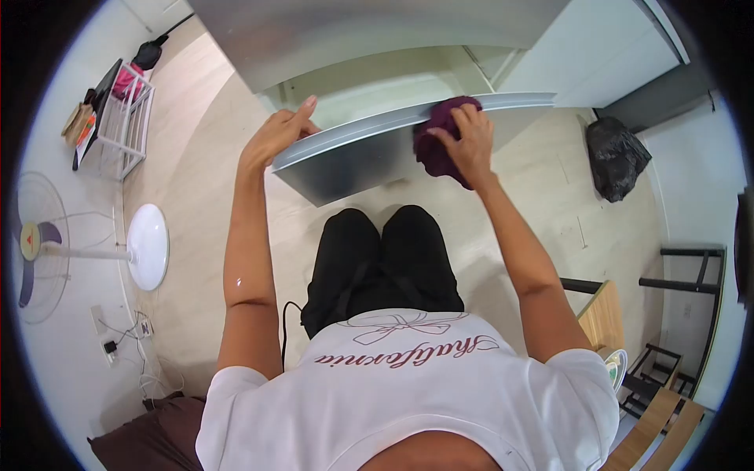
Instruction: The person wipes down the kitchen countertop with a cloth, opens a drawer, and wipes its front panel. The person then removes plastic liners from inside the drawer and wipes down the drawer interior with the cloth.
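Note:
A wide drawer with a silvery front (345,166) is pulled out of a grey cabinet (377,31); its pale inside (385,86) shows. My left hand (279,135) is at the drawer's left end, thumb raised and apart, with some fingers hidden behind the top edge. In my right hand (469,141) is a dark maroon cloth (438,149), pressed against the top edge and front of the drawer, right of its middle. The cloth hangs down over the front.
A white fan (148,247) and a white rack (133,125) stand at the left. At the right are a black plastic bag (616,157), a wooden-topped piece of furniture (603,314) and dark metal frames (691,282). A cable runs beside my left arm.

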### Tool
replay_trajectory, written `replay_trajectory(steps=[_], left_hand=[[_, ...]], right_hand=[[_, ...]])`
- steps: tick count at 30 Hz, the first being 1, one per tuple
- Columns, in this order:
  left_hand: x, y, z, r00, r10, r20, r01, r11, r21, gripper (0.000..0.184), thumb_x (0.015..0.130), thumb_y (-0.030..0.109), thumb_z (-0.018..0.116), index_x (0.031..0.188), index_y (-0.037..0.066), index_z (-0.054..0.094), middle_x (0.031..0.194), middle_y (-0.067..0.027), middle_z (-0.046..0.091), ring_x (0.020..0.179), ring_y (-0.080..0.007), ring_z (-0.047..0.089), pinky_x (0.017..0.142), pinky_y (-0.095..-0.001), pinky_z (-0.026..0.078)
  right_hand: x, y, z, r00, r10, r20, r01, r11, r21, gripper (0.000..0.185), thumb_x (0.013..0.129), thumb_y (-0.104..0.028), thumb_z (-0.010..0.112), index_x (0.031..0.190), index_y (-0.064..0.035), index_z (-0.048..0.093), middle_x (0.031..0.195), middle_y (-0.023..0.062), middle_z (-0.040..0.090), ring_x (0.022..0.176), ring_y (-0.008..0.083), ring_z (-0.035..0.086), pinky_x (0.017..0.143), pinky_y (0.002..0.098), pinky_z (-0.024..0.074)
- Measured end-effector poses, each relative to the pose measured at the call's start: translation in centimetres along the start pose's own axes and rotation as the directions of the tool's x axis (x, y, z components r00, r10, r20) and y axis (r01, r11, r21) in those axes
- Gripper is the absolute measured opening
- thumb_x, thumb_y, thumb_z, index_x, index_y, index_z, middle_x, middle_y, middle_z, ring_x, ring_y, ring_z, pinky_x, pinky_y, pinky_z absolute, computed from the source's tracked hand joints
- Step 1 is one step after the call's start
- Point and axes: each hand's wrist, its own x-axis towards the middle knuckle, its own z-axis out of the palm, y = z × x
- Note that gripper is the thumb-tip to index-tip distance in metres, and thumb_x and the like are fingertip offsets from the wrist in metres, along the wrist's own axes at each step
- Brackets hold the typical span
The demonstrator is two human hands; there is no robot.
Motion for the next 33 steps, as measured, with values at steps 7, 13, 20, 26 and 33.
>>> replay_trajectory(steps=[7,13,20,26,33], left_hand=[[0.7,-0.1,-0.7,0.994,-0.023,0.111,0.030,0.998,-0.060,0.087,0.084,0.074,0.034,0.082,-0.005,0.072,0.073,-0.0156,0.066,0.073,-0.0228,0.056,0.079,-0.0365,0.045],[1.3,-0.1,-1.0,0.987,-0.060,0.148,0.064,0.998,-0.026,0.092,0.083,0.076,0.032,0.085,-0.008,0.070,0.076,-0.0191,0.065,0.078,-0.0247,0.058,0.081,-0.0381,0.046],[1.5,0.6,-1.1,0.989,-0.074,0.131,0.076,0.997,-0.011,0.091,0.083,0.075,0.033,0.086,-0.008,0.070,0.079,-0.0202,0.066,0.081,-0.0251,0.059,0.084,-0.0375,0.046],[0.7,0.3,-1.2,0.987,-0.054,0.153,0.047,0.998,0.046,0.087,0.086,0.072,0.031,0.089,-0.004,0.072,0.080,-0.0202,0.067,0.081,-0.0271,0.060,0.083,-0.0402,0.046],[-0.6,0.6,-0.8,0.994,-0.078,0.079,0.080,0.996,-0.025,0.080,0.088,0.068,0.034,0.089,-0.003,0.072,0.082,-0.0210,0.067,0.081,-0.0277,0.062,0.084,-0.0387,0.047]], right_hand=[[-0.2,-12.4,4.0,0.987,-0.152,0.044,0.147,0.985,0.088,0.028,0.073,-0.028,0.071,0.091,-0.0117,0.057,0.088,0.0030,0.050,0.081,0.0227,0.049,0.070,0.0372,0.0333],[0.5,-20.4,6.8,0.922,-0.379,0.086,0.353,0.909,0.220,0.013,0.073,-0.016,0.058,0.086,-0.0131,0.058,0.086,0.0003,0.049,0.084,0.0161,0.049,0.070,0.0328,0.0356],[0.6,-19.5,6.9,0.880,-0.470,0.065,0.441,0.860,0.258,0.026,0.077,-0.018,0.057,0.103,-0.0179,0.061,0.098,-0.0036,0.050,0.091,0.0137,0.049,0.075,0.0333,0.0354],[0.0,-6.9,4.5,0.943,-0.317,0.096,0.323,0.945,-0.051,0.036,0.071,-0.038,0.071,0.102,-0.0219,0.061,0.103,-0.0047,0.051,0.098,0.0153,0.048,0.081,0.0447,0.0306],[1.3,-1.2,0.4,0.990,-0.093,0.109,0.097,0.995,-0.035,0.032,0.074,-0.035,0.072,0.093,-0.0110,0.063,0.108,0.0035,0.051,0.102,0.0236,0.046,0.087,0.0436,0.0290]])
